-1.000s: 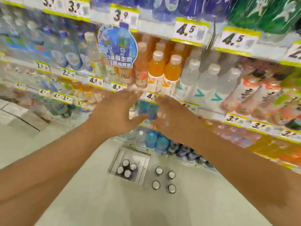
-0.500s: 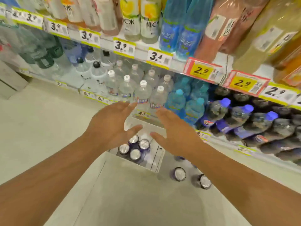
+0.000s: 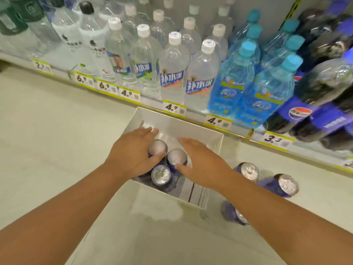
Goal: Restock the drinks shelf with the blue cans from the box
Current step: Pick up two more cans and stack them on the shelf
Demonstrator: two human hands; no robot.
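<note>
Now both hands have dropped from shelf height, where they hovered a second ago, down into the box at the centre of the frame, so another pickup looks under way. The left hand reaches over the far-left can, thumb against its side, fingers still fairly straight and spread wide, not yet wrapped round it. The right hand lies beside the middle can, thumb touching its rim, fingers stretched forward and holding nothing.

3 blue cans show in the box, standing upright with their silver tops facing the camera and their long axes vertical; the nearest can is untouched. A 4th may sit hidden under the left palm, which cannot be told.

To the lower right, 3 more cans stand on the floor outside the box, also upright though the wide lens tilts them. Bottles fill the bottom shelf across the upper frame.
</note>
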